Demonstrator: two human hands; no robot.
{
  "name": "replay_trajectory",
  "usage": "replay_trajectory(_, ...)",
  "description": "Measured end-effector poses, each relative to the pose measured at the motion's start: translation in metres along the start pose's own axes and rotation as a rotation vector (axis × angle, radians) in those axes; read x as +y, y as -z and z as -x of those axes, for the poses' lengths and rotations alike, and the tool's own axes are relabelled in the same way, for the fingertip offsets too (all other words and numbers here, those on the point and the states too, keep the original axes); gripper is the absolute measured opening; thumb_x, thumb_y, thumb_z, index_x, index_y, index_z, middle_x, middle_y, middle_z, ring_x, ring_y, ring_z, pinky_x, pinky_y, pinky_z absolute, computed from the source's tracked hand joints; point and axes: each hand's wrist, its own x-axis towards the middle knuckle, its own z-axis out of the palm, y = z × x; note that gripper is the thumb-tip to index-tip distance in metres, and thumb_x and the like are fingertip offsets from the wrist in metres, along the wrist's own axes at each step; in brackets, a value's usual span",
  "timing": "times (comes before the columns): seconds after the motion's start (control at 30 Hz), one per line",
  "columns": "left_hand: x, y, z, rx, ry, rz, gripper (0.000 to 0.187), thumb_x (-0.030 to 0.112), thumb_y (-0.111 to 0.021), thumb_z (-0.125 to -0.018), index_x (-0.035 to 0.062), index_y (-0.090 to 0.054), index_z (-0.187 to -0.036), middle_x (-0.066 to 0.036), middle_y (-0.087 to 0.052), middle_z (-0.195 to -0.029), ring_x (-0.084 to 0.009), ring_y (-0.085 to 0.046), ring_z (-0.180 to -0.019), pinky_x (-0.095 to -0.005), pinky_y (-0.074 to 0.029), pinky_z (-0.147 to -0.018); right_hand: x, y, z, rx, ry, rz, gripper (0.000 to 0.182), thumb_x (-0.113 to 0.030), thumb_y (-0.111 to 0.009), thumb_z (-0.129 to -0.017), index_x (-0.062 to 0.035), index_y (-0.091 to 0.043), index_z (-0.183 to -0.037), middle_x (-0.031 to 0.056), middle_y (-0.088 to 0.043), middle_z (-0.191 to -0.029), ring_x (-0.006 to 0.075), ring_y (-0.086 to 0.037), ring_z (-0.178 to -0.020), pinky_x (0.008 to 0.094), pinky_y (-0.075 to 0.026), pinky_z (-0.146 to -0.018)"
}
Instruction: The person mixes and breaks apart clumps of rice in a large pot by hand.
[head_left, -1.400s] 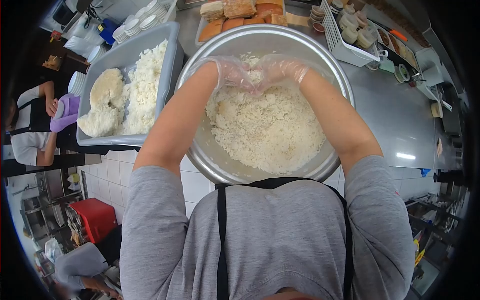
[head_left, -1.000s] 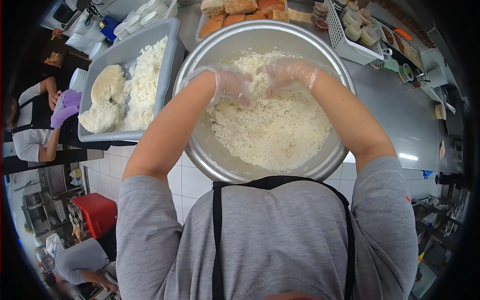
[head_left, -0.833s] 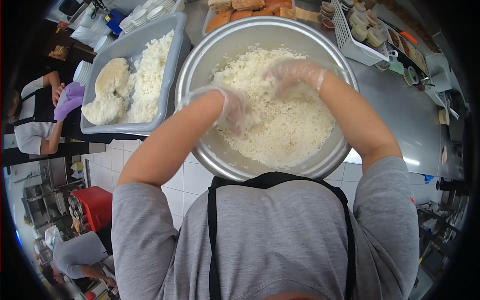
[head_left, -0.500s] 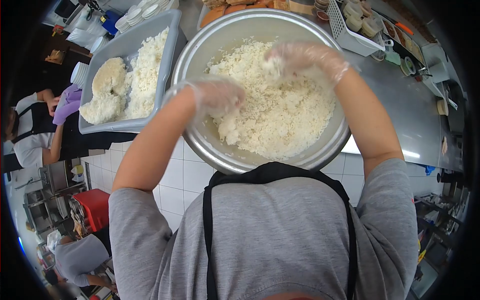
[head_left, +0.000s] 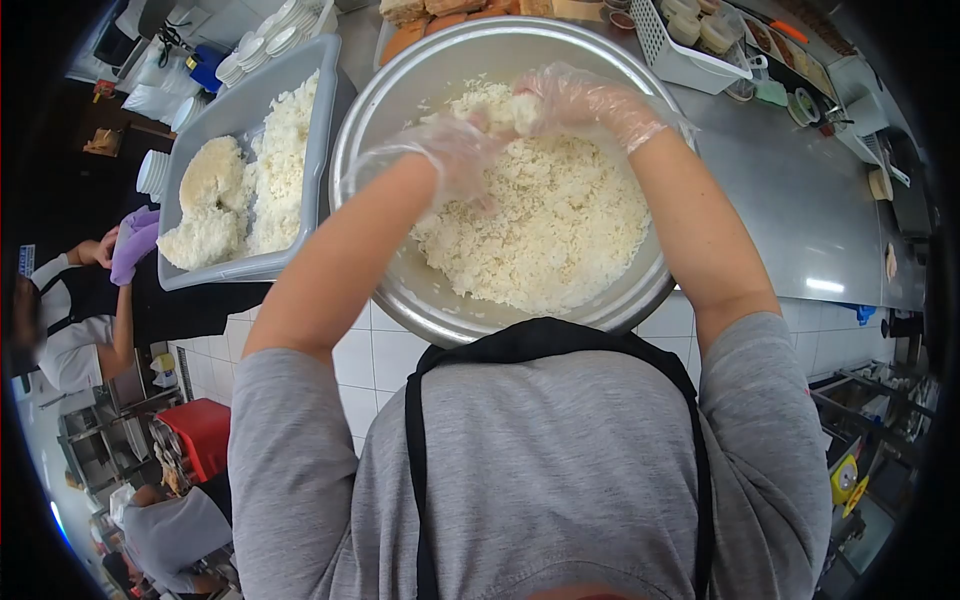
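A wide metal bowl [head_left: 352, 150] holds a broad bed of cooked white rice [head_left: 545, 235]. Both of my hands wear clear plastic gloves and work over its far side. My right hand [head_left: 575, 98] curls around a clump of rice [head_left: 523, 114] that shows at its fingertips. Just left of it is my left hand [head_left: 462, 155], low over the rice, its fingers smeared by motion. The two hands come close together near the bowl's far wall.
Left of the bowl stands a grey tub [head_left: 326, 130] with more rice in blocks. Orange and brown food pieces [head_left: 445, 20] lie behind the bowl. A white basket [head_left: 680, 60] with small containers sits on the steel counter [head_left: 770, 210]. A co-worker with purple gloves [head_left: 133, 243] stands at left.
My left hand has moved right and away from me, toward my right hand. The right hand has shifted slightly left and now shows a rice clump at its fingertips.
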Motion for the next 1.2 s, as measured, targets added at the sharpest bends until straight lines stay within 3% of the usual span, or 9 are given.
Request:
replay_trajectory(0.1,0.012,0.0,-0.018,-0.114,-0.001,-0.121,0.089,0.03,-0.08,-0.069,0.0155,-0.036,-0.145,-0.016,-0.029,-0.15,-0.0369,-0.049,-0.122,-0.0417,-0.041,-0.106,0.01,-0.006,-0.003,-0.016,0.047,-0.001,0.057,-0.036,-0.074,-0.076,-0.0149,-0.056,-0.126,0.0139,-0.064,-0.114,0.0277,-0.059,-0.11,0.0379,-0.046,-0.096)
replay_trajectory(0.3,-0.016,-0.031,-0.061,-0.123,-0.156,0.04,0.084,0.023,-0.079,-0.068,0.0159,-0.041,-0.142,-0.012,-0.033,-0.146,-0.0356,-0.048,-0.122,-0.0421,-0.042,-0.104,-0.007,-0.021,-0.002,-0.097,0.143,0.049,0.049,-0.021,-0.071,-0.076,-0.0138,-0.061,-0.123,0.0161,-0.067,-0.107,0.0258,-0.065,-0.095,0.0397,-0.053,-0.083)
replay_trajectory(0.37,-0.014,-0.033,-0.057,-0.055,-0.087,0.038,0.079,0.017,-0.077,-0.068,0.0215,-0.045,-0.14,-0.008,-0.037,-0.142,-0.0348,-0.05,-0.119,-0.0402,-0.044,-0.103,-0.008,-0.035,-0.012,-0.17,-0.046,0.037,0.039,-0.013,-0.065,-0.079,-0.0151,-0.065,-0.118,0.0156,-0.068,-0.105,0.0249,-0.066,-0.092,0.039,-0.053,-0.079)
replay_trajectory(0.47,-0.019,-0.041,-0.06,0.05,-0.185,0.106,0.07,0.012,-0.073,-0.07,0.0238,-0.05,-0.135,-0.009,-0.041,-0.139,-0.0344,-0.052,-0.117,-0.0402,-0.044,-0.101,-0.002,-0.036,-0.009,-0.086,0.064,-0.124,0.031,-0.016,-0.067,-0.079,-0.0081,-0.064,-0.109,0.0143,-0.066,-0.102,0.0247,-0.064,-0.092,0.0362,-0.051,-0.078)
replay_trajectory(0.7,-0.008,-0.019,-0.052,0.012,-0.068,0.139,0.047,0.007,-0.062,-0.079,0.018,-0.055,-0.124,-0.012,-0.055,-0.124,-0.032,-0.055,-0.113,-0.042,-0.046,-0.096,0.019,-0.005,-0.008,-0.09,-0.015,-0.062,0.027,-0.014,-0.065,-0.084,-0.0107,-0.064,-0.11,0.0123,-0.065,-0.105,0.0237,-0.064,-0.093,0.0368,-0.052,-0.078)
replay_trajectory(0.87,-0.015,0.007,-0.037,0.073,-0.009,0.303,0.037,0.025,-0.052,-0.092,0.0177,-0.05,-0.129,-0.016,-0.059,-0.12,-0.0347,-0.057,-0.111,-0.0422,-0.044,-0.098,0.05,-0.03,-0.034,0.338,0.094,-0.394,0.041,-0.035,-0.061,-0.09,-0.0125,-0.056,-0.124,0.008,-0.065,-0.108,0.0167,-0.063,-0.095,0.0345,-0.054,-0.077)
replay_trajectory(0.97,-0.04,-0.018,-0.046,0.406,0.026,0.225,0.043,0.036,-0.051,-0.095,0.0118,-0.047,-0.13,-0.021,-0.06,-0.117,-0.0369,-0.058,-0.11,-0.0441,-0.043,-0.098,0.031,-0.001,-0.027,0.046,-0.076,-0.564,0.048,-0.046,-0.053,-0.093,-0.0128,-0.054,-0.128,0.0099,-0.066,-0.108,0.017,-0.062,-0.099,0.033,-0.054,-0.078)
replay_trajectory(1.1,-0.043,0.009,-0.033,0.337,0.141,0.337,0.056,0.045,-0.049,-0.095,0.0056,-0.044,-0.134,-0.024,-0.057,-0.121,-0.037,-0.057,-0.113,-0.0454,-0.042,-0.099,0.025,0.0,-0.026,0.04,-0.083,-0.602,0.051,-0.053,-0.048,-0.094,-0.014,-0.054,-0.127,0.0111,-0.067,-0.106,0.0186,-0.061,-0.103,0.0364,-0.05,-0.086)
replay_trajectory(1.2,-0.04,0.015,-0.029,0.186,0.239,0.269,0.068,0.053,-0.049,-0.093,0.0044,-0.039,-0.14,-0.024,-0.056,-0.125,-0.0363,-0.054,-0.117,-0.0451,-0.042,-0.1,0.023,0.006,-0.022,0.073,0.05,-0.289,0.053,-0.057,-0.047,-0.093,-0.0148,-0.057,-0.124,0.0117,-0.064,-0.113,0.0211,-0.056,-0.113,0.0404,-0.043,-0.098)
